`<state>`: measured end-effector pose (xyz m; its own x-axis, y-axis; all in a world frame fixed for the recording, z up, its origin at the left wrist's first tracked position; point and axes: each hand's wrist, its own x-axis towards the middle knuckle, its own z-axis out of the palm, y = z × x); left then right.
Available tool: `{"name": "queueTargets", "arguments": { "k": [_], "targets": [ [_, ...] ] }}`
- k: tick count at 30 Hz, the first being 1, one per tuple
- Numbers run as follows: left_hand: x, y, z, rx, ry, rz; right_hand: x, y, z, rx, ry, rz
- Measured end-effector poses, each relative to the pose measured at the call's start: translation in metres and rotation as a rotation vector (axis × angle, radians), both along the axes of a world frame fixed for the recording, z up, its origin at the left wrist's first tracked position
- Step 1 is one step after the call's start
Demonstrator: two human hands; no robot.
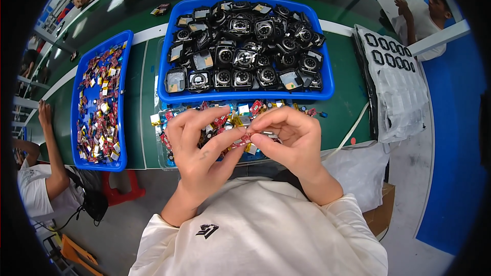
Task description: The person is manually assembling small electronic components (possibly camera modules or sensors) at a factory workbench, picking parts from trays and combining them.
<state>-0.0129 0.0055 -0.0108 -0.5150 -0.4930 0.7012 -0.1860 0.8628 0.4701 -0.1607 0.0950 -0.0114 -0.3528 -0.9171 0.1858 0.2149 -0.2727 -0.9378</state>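
My left hand and my right hand come together in front of my chest, fingertips almost touching. Between them they pinch a small red circuit board, partly covered by the fingers. Directly beneath lies a clear plastic tray heaped with small red boards, yellow-and-white pieces and blue bits; my hands hide its middle. Beyond it a large blue tray is piled with black square watch cases, many showing round sensor backs.
To the left a narrower blue tray holds many small red boards. At right, a white-covered stack carries rows of black frames. A red stool stands below the green table. Other people sit at left and right.
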Motion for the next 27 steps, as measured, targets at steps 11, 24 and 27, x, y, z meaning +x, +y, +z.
{"name": "queueTargets", "arguments": {
  "k": [11, 24, 27],
  "targets": [
    [0.001, 0.003, 0.006, 0.233, 0.037, -0.051, -0.01, 0.001, 0.005, 0.005, 0.329, -0.047],
    [0.009, 0.006, 0.003, 0.911, 0.221, -0.414, -0.01, 0.004, 0.001, -0.04, -0.138, 0.284],
    [0.011, 0.005, 0.0, 1.053, 0.264, -0.516, -0.011, 0.006, 0.011, 0.116, -0.286, 0.359]
  ]
}}
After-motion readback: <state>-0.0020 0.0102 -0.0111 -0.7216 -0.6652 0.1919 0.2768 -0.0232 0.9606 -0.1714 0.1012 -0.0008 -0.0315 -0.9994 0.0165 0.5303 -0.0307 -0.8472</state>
